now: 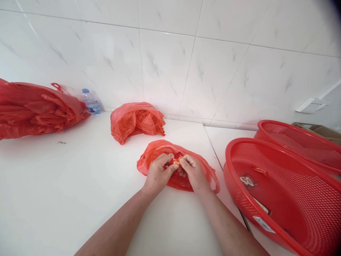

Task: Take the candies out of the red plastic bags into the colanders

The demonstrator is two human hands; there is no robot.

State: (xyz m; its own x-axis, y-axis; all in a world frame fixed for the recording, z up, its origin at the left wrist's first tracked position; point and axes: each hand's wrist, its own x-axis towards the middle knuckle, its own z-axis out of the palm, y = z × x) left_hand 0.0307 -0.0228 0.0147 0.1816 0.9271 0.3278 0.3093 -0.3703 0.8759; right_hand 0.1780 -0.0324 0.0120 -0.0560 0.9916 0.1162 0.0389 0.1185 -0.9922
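Both hands meet over an opened red plastic bag (149, 151) lying on the white table. My left hand (159, 172) pinches one side of a small red packet with yellow print (175, 161). On its other side, my right hand (194, 170) grips the same packet between thumb and fingers. More small red wrapped pieces (179, 155) show just behind the fingertips, within the bag's mouth. Whether the hands touch those pieces I cannot tell. The bag's handle loop (214, 181) lies to the right of my right wrist.
A large red plastic basket (282, 153) at right holds several small packets; a second red basket (293, 133) stands behind it. A crumpled red bag (137, 119), a water bottle (92, 103) and a big bundle of red bags (37, 110) sit along the tiled wall.
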